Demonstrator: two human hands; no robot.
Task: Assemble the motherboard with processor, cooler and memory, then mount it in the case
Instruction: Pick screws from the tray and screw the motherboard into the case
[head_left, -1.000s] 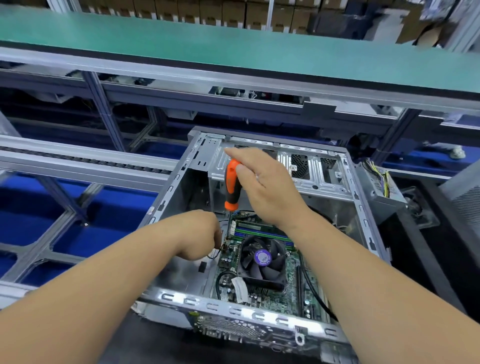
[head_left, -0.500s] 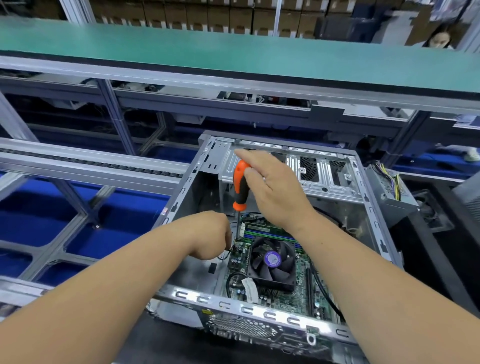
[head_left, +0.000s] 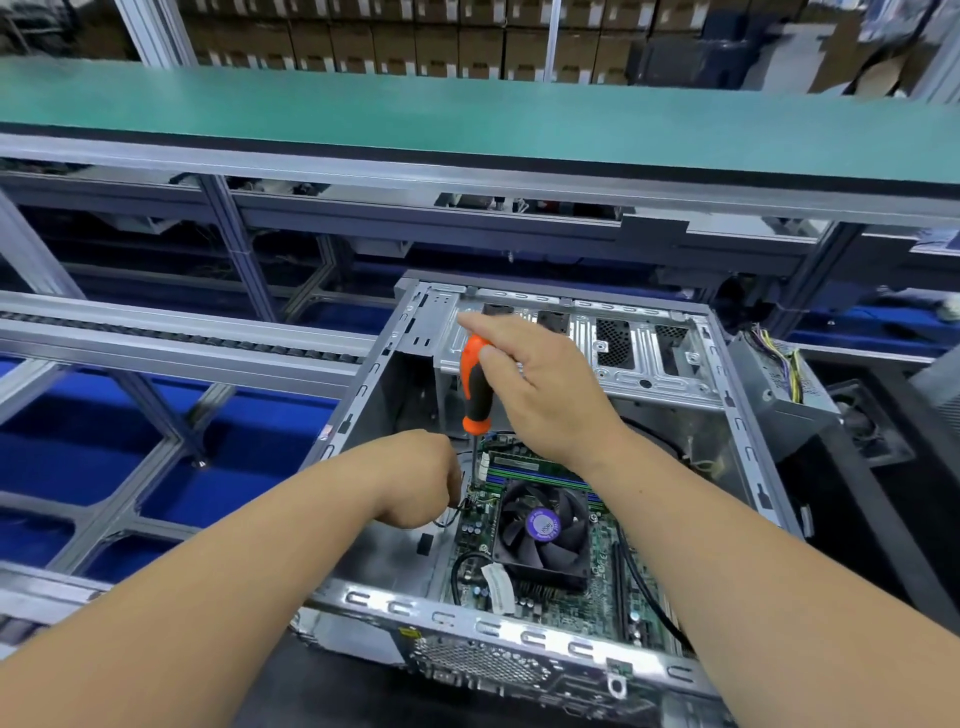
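- Green motherboard (head_left: 597, 566) lies flat inside the open grey metal case (head_left: 644, 358), at its right side
- Black cooler fan (head_left: 543, 530), purple hub label, sits on the board
- Memory sticks (head_left: 524, 467) stand slotted just behind the fan

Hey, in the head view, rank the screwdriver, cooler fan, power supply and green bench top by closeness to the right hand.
1. Screwdriver, gripped in the right hand.
2. Cooler fan, just below, on the board.
3. Power supply, right, outside the case.
4. Green bench top, far behind.
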